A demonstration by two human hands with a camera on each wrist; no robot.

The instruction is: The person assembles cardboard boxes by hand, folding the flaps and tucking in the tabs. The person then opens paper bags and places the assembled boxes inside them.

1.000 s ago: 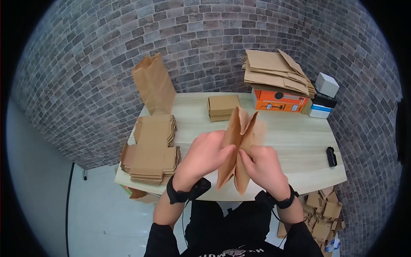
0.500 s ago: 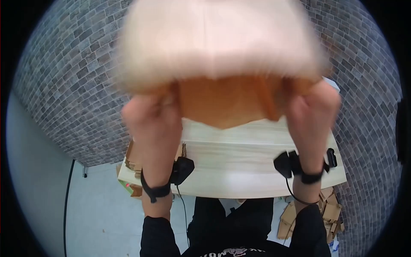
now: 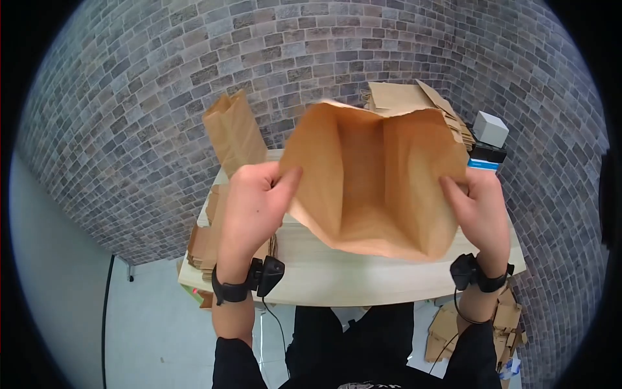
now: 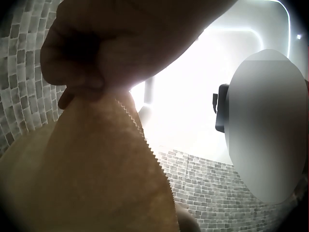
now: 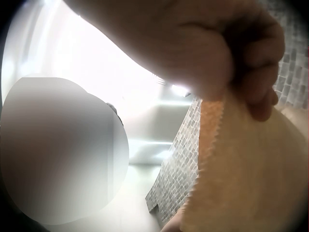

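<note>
A brown paper bag (image 3: 363,168) is spread wide above the table, its mouth facing the head camera so that the folded inside shows. My left hand (image 3: 256,204) pinches the left edge of the mouth between thumb and curled fingers; my right hand (image 3: 483,207) pinches the right edge the same way. In the left wrist view the left hand (image 4: 116,48) grips the bag's zigzag-cut rim (image 4: 157,159). The right wrist view has the right hand (image 5: 217,53) holding the other side of the bag (image 5: 251,169). The bag's base is hidden from the wrist views.
Another paper bag (image 3: 236,133) stands at the table's back left. Flattened cardboard boxes (image 3: 204,243) lie at the left, partly behind my left arm. Folded brown paper (image 3: 398,97) is stacked at the back right beside a white box (image 3: 490,129). Cardboard pieces (image 3: 444,330) lie on the floor at the right.
The bag was narrow and nearly closed between my hands, then swung up close to the camera in a blur. It is now lower and wide open, with my hands farther apart.
</note>
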